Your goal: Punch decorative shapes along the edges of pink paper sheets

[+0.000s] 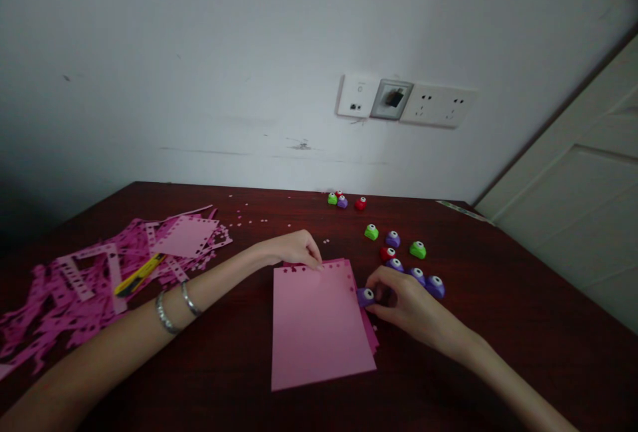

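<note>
A pink sheet of paper [319,332] lies in front of me, with small shapes punched along its top edge and the upper part of its right edge. More pink sheets [371,333] show beneath it at the right. My left hand [298,248], with two silver bangles on the forearm, grips the sheet at the top edge, fingers curled downward. At the right edge, my right hand [396,296] holds a purple craft punch [365,296] between thumb and fingers, its front over the paper's margin. The paper hides the punch's cutting slot.
Several purple, green and red punches [418,250] stand at right and along the back. Left lies a heap of pink punched strips [74,286], with a yellow cutter knife [139,275] and a punched pink card [187,236] on it. Wall sockets [438,105] are behind.
</note>
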The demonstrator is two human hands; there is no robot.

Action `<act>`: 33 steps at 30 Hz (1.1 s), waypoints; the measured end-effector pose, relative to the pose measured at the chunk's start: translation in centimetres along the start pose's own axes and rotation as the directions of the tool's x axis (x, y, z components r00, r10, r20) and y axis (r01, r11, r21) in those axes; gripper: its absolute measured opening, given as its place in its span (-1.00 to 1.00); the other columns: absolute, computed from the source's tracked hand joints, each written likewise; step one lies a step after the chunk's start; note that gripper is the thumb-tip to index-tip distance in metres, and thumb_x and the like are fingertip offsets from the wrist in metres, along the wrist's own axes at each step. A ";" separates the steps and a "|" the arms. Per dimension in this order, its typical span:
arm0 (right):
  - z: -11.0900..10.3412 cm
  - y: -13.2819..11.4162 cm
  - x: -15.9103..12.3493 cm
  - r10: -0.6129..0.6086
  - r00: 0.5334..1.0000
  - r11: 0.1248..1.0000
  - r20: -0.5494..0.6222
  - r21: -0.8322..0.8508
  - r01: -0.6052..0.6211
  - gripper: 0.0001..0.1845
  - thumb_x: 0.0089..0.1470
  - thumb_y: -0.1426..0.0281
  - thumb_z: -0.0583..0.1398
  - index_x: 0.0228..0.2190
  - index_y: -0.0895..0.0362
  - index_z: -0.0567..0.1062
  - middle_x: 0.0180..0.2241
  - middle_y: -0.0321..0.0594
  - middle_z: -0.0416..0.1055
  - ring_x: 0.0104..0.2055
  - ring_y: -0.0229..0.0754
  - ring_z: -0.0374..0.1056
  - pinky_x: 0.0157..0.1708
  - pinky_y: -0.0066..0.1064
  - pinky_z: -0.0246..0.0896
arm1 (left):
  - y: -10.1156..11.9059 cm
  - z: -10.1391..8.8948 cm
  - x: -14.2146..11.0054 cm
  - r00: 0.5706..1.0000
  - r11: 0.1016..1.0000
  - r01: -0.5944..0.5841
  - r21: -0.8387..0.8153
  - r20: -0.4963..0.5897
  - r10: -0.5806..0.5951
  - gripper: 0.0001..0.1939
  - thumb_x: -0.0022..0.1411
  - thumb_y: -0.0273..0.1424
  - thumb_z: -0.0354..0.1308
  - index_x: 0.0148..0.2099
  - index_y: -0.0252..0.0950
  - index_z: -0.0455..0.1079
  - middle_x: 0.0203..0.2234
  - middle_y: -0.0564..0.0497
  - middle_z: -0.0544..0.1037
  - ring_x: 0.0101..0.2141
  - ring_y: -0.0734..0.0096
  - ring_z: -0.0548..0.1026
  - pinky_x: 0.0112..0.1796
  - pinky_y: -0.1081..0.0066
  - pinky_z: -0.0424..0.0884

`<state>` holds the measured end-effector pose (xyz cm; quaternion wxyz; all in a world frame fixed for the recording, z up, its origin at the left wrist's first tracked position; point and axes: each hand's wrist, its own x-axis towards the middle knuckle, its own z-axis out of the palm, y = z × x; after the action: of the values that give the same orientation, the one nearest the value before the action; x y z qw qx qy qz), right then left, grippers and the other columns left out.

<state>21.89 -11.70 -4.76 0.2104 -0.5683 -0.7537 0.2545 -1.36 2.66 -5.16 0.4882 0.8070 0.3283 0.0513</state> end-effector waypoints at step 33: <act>0.2 -1.1 0.0 -0.015 0.999 1.000 0.037 0.009 0.015 -0.87 -0.04 0.52 0.19 -0.37 0.12 0.39 -0.40 -0.29 0.34 -0.41 -0.27 0.25 -0.45 -0.46 0.18 | -0.2 0.6 0.1 0.997 0.995 0.063 -0.080 -0.028 -0.065 -0.80 -0.17 -0.34 0.27 -0.42 -0.34 0.54 -0.56 -0.01 0.53 -0.57 0.53 0.35 -0.51 0.49 0.21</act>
<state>20.94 -11.93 -4.24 0.2010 -0.5568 -0.7606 0.2665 -1.11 2.33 -5.62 0.5160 0.7753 0.3592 0.0611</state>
